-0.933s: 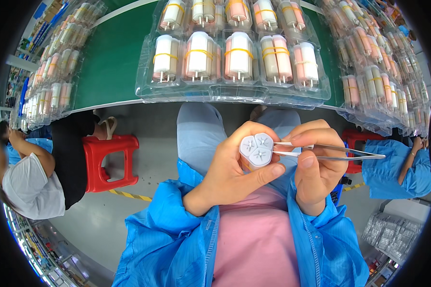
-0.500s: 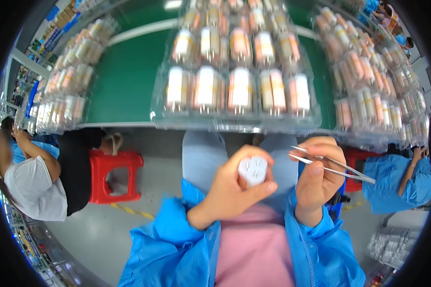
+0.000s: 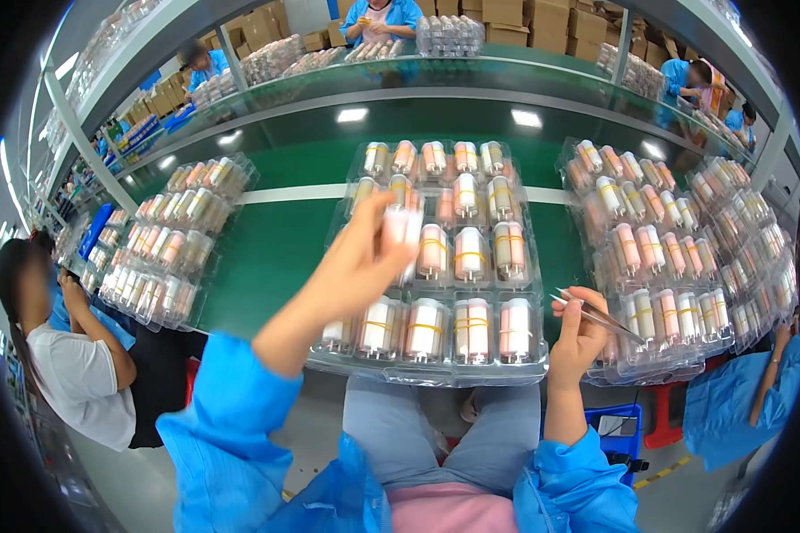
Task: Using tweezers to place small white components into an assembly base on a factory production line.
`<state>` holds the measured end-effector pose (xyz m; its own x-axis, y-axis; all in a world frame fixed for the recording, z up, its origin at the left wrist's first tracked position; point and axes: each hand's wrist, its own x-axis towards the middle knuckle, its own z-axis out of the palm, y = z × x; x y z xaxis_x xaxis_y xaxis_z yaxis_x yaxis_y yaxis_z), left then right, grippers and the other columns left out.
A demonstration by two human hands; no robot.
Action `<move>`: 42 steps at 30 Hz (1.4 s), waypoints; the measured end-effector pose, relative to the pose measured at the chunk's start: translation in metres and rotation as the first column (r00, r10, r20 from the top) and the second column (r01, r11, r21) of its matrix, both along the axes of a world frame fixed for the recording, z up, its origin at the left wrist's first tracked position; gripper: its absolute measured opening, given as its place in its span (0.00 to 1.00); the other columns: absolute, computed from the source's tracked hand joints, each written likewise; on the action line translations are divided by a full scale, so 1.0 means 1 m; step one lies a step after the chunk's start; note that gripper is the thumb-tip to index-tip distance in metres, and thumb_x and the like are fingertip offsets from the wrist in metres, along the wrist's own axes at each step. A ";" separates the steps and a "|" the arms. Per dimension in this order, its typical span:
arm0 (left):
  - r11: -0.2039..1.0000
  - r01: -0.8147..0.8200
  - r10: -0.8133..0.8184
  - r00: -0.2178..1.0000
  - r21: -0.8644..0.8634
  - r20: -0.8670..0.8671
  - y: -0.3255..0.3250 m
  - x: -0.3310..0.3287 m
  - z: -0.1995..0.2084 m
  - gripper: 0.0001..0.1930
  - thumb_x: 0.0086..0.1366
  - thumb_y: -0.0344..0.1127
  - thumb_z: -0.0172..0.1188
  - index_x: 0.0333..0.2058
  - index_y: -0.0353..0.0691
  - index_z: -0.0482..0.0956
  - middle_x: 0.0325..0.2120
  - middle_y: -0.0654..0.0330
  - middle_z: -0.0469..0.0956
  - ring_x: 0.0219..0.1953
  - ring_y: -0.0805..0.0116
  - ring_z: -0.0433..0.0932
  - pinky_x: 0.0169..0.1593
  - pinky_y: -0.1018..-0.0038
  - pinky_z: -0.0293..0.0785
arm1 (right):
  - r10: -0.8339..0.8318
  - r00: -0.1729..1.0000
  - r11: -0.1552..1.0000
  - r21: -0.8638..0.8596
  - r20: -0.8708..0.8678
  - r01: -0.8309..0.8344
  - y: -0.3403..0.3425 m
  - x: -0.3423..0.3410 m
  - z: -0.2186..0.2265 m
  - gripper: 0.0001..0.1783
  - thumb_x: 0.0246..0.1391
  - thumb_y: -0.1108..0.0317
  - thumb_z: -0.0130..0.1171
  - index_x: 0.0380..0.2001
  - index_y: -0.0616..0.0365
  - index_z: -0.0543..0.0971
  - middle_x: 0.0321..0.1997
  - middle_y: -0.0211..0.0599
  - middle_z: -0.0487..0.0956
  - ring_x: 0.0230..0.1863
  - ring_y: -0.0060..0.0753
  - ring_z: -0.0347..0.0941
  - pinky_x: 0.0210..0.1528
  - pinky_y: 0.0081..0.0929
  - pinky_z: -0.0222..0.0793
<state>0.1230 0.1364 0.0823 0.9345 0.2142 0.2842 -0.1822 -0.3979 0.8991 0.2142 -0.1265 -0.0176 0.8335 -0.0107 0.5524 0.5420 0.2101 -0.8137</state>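
Note:
My left hand [image 3: 351,266] is closed on a white and pale pink cylinder bundle [image 3: 404,227], blurred by motion, above the left part of a clear plastic tray [image 3: 418,373]. In that tray stand rows of similar bundles, white, pink and beige, bound with yellow bands; metal pins show at the lower ends of the front ones, such as this white bundle [image 3: 425,329]. Beside the tray's front right corner, my right hand [image 3: 578,342] pinches metal tweezers [image 3: 606,321]. Their tips point left, and nothing shows between them.
More filled trays stand on the green table [image 3: 280,244], with a left stack [image 3: 164,240] and a right stack [image 3: 671,302]. A person in a white shirt [image 3: 76,373] sits at left, and a blue sleeve [image 3: 733,400] shows at right. A metal shelf [image 3: 453,75] crosses behind.
My left hand has carried the bundle from above my lap forward and left over the tray. My right hand keeps the tweezers, now lower in view. The view has tilted up, showing more table.

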 end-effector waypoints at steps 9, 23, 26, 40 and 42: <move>0.335 -0.277 0.450 0.887 0.900 0.105 0.013 0.131 -0.025 0.29 0.58 0.56 0.56 0.49 0.38 0.71 0.57 0.47 0.65 0.61 0.48 0.60 0.60 0.54 0.51 | 0.007 1.000 0.999 -0.041 0.002 -0.007 0.001 -0.004 0.004 0.08 0.57 0.73 0.54 0.38 0.68 0.73 0.40 0.43 0.71 0.34 0.26 0.72 0.36 0.22 0.74; 0.362 -0.361 0.201 0.931 0.860 0.306 0.019 0.144 -0.036 0.30 0.63 0.54 0.50 0.51 0.31 0.66 0.43 0.47 0.68 0.49 0.52 0.65 0.59 0.52 0.48 | -0.016 1.000 0.998 -0.063 -0.017 0.015 0.001 -0.004 0.003 0.07 0.55 0.73 0.57 0.35 0.67 0.75 0.37 0.41 0.73 0.30 0.24 0.71 0.33 0.19 0.70; 0.334 -0.441 0.220 0.896 0.833 0.386 0.023 0.153 -0.047 0.30 0.64 0.55 0.48 0.54 0.35 0.65 0.45 0.48 0.69 0.52 0.52 0.64 0.58 0.51 0.48 | -0.003 0.999 0.999 -0.054 -0.034 0.001 0.002 -0.006 0.005 0.08 0.55 0.73 0.56 0.35 0.67 0.75 0.37 0.41 0.73 0.30 0.25 0.72 0.33 0.19 0.71; 0.925 -0.059 -0.014 0.982 0.375 0.189 -0.021 0.118 0.018 0.23 0.54 0.32 0.65 0.47 0.35 0.68 0.41 0.56 0.75 0.43 0.66 0.75 0.47 0.72 0.71 | -0.009 1.000 0.999 -0.054 0.028 0.010 0.002 -0.004 0.003 0.08 0.56 0.73 0.55 0.36 0.68 0.74 0.38 0.42 0.72 0.31 0.26 0.73 0.32 0.20 0.73; 0.996 0.017 -0.025 0.995 0.085 0.096 -0.030 0.085 0.040 0.24 0.55 0.32 0.64 0.50 0.32 0.68 0.43 0.55 0.75 0.44 0.69 0.76 0.48 0.74 0.71 | -0.029 0.999 0.996 -0.083 0.038 0.032 0.001 -0.002 0.003 0.08 0.56 0.73 0.55 0.36 0.68 0.74 0.38 0.42 0.72 0.30 0.25 0.73 0.32 0.20 0.72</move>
<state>0.2079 0.1068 0.1227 0.9058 0.1666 0.3897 -0.2758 -0.4663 0.8405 0.2117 -0.1257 -0.0148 0.8124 0.0113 0.5829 0.5772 0.1252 -0.8069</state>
